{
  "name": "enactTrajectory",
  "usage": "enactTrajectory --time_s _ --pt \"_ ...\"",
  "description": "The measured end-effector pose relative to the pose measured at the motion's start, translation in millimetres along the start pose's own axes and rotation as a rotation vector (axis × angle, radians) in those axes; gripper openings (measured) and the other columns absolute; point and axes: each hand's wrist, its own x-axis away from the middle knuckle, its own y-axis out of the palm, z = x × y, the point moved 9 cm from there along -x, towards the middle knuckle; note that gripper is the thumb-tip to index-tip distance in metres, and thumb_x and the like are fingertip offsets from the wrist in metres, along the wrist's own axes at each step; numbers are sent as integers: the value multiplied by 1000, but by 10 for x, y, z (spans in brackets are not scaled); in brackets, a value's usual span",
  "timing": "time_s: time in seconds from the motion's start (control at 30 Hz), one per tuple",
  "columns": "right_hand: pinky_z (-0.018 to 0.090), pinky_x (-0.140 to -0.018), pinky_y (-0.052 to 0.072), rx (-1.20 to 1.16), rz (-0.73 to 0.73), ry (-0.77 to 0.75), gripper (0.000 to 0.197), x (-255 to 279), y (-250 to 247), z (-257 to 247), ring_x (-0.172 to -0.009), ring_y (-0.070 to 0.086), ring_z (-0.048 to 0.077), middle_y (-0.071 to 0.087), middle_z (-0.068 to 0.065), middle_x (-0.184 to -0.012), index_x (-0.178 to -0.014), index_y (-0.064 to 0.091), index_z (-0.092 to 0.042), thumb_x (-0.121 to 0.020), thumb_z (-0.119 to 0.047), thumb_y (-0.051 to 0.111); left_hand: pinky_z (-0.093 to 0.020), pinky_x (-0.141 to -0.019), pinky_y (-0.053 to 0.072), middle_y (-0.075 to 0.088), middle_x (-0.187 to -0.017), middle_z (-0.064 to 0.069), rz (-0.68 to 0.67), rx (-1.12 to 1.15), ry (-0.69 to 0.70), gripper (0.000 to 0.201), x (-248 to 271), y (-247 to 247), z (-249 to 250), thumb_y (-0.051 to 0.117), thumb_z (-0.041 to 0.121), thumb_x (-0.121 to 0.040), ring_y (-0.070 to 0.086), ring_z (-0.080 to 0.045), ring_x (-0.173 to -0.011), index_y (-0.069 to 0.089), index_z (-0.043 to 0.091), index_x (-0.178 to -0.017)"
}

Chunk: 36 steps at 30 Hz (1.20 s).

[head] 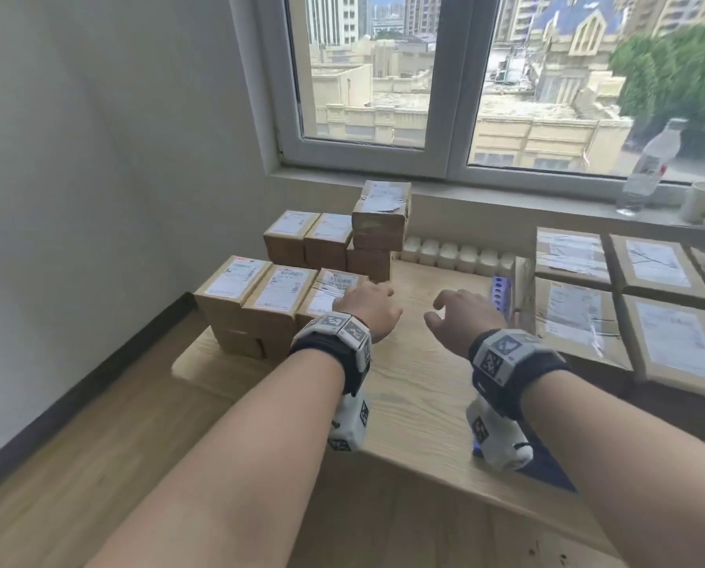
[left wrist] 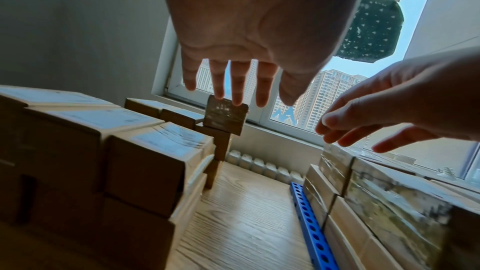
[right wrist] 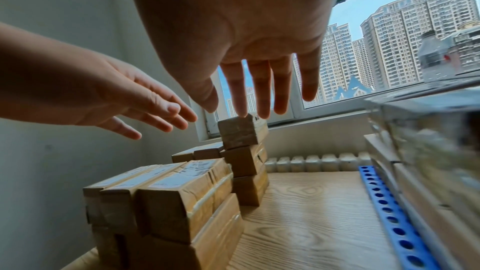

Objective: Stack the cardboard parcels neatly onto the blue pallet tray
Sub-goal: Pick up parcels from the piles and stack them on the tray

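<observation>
Small cardboard parcels (head: 275, 295) with white labels stand stacked at the left of the wooden table (head: 420, 383); behind them a taller stack (head: 379, 223) rises near the window. Flat parcels (head: 576, 317) lie packed on the blue pallet tray (head: 500, 295) at the right, whose perforated blue edge (left wrist: 309, 227) (right wrist: 389, 213) shows. My left hand (head: 369, 309) hovers open beside the nearest left parcel (left wrist: 155, 163), fingers straight and holding nothing. My right hand (head: 461, 317) hovers open above the table's middle, just left of the tray, also holding nothing.
A row of small white bottles (head: 457, 254) lines the table's far edge under the window sill. A clear water bottle (head: 650, 166) and a paper cup (head: 703, 200) stand on the sill at right. A wall runs along the left.
</observation>
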Motion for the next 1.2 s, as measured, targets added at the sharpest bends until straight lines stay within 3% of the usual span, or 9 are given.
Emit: enactTrajectory --time_s 0.1,0.27,0.53,0.9,1.07,1.2 --pt "40 -93 46 -8 11 -1 39 -146 68 -393 -116 53 24 59 5 -126 -124 57 -19 -96 -42 43 -45 -106 40 52 -139 -7 16 16 4 40 -70 -227 -394 48 38 -95 45 -29 -129 56 23 -131" --pt "39 -94 46 -18 28 30 37 -412 101 -878 -116 53 24 60 4 -126 -122 57 -19 -97 -42 42 -46 -107 39 47 -142 -7 31 57 -13 43 -224 -586 -980 44 36 -97 42 -28 -130 49 26 -139" --pt "36 -84 42 -32 54 104 36 -663 188 -1209 -109 55 25 62 6 -119 -117 60 -18 -97 -43 41 -44 -108 38 45 -144 -7 19 112 9 44 -521 -790 -1383 46 37 -99 40 -27 -133 47 24 -141" --pt "39 -96 44 -94 132 197 46 -1489 70 -808 -120 52 25 55 6 -133 -134 50 -18 -94 -41 47 -39 -108 39 49 -144 -4 -15 226 29 47 -1378 -767 -1304 47 37 -98 47 -24 -131 46 17 -141" --pt "38 -84 44 -180 118 266 41 -2022 -51 -486 -109 55 27 58 8 -120 -127 46 -16 -96 -43 43 -35 -106 40 48 -145 -8 1 304 13 51 -1969 -867 -1096 48 36 -99 48 -26 -130 40 16 -145" --pt "38 -85 42 -228 137 270 45 -2438 -64 -354 -112 55 29 60 9 -123 -126 46 -15 -97 -49 38 -31 -99 40 50 -143 -8 13 442 -34 52 -2375 -822 -1030 47 39 -100 51 -26 -126 39 15 -145"
